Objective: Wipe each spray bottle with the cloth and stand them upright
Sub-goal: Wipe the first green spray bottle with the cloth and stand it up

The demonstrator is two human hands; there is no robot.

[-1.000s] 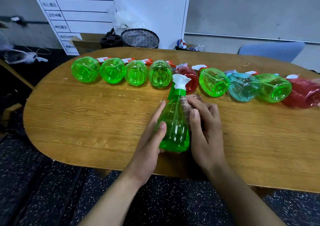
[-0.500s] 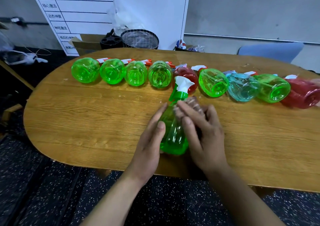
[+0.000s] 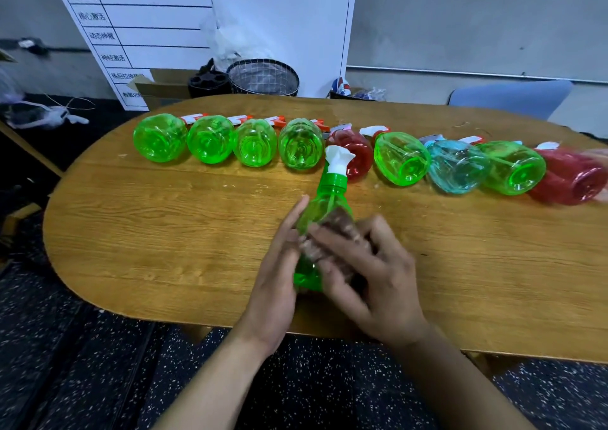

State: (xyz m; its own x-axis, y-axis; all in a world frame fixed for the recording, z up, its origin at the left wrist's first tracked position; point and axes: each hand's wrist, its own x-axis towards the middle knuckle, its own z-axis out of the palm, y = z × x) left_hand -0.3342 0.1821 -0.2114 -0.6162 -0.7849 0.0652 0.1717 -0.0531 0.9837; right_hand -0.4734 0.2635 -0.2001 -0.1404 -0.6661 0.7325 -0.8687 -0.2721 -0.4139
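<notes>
Both hands cover the green bottle; cloth blurred.

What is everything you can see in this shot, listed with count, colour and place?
spray bottle being wiped: 1, green, white trigger, between the hands
lying spray bottles: 9 in a row across the table; 6 green, 2 red, 1 blue
cloth: 1, brownish, on the held bottle
table: 1, wooden, oval
mesh bin: 1, black, behind table
chair: 1, blue, far right
chart board: 1, white, back wall
left hand: flat against the bottle
right hand: presses the cloth
</notes>
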